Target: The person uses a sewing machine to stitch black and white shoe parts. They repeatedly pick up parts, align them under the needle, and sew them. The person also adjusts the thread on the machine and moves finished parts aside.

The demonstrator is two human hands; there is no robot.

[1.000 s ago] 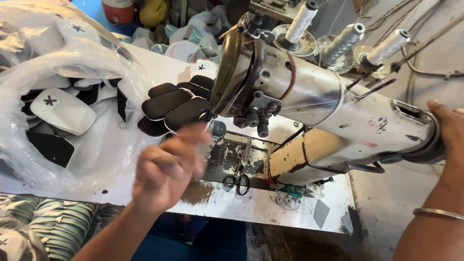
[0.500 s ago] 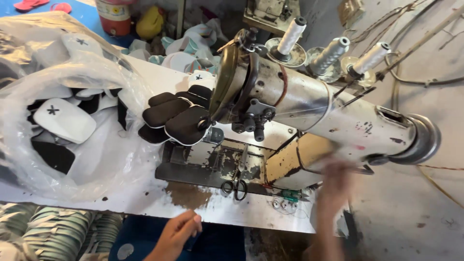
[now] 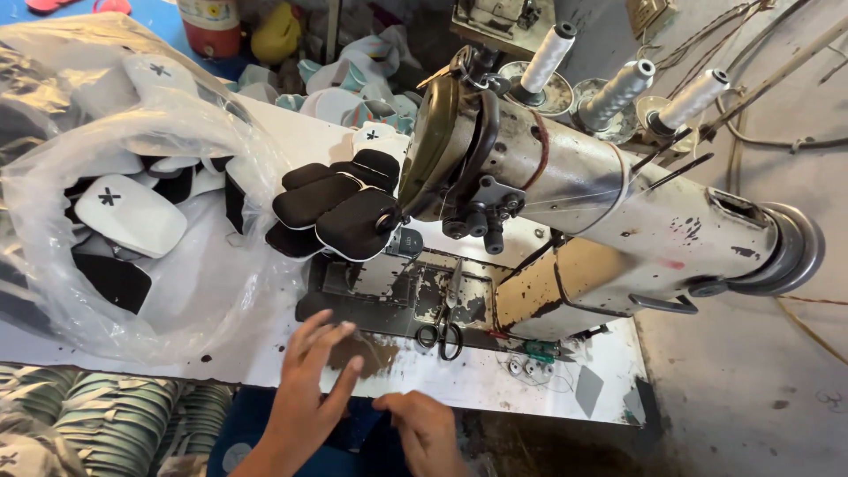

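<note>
Looming beyond both hands, the worn cream-grey metal industrial sewing machine (image 3: 601,212) is the largest thing here, its long arm running from the needle head above the left hand out to the handwheel far off to the right. To the left of the left hand lies a clear crinkled plastic bag (image 3: 132,265) stuffed with white and black padded cut pieces. Straight ahead of the left hand, past the dark needle plate, sits the stack of black oval padded fabric pieces with white edges (image 3: 340,212), touching the machine head. These look light, soft and bendable, not slippery, and unlikely to be harmed by a pinch; I judge that the rounded near end of the topmost piece is the easiest place to grip. Their long axes run diagonally, from near-right by the needle to far-left toward the bag, fanned slightly.

The left hand (image 3: 309,380) hovers over the near edge of the white scuffed table (image 3: 495,380), fingers spread wide, holding nothing. The right hand (image 3: 424,428) sits just beside it, lower, fingers loosely curled, nothing visibly in it. Just beyond the right hand lies a pair of small black-handled scissors (image 3: 444,327), blades pointing away from the hands.
</note>
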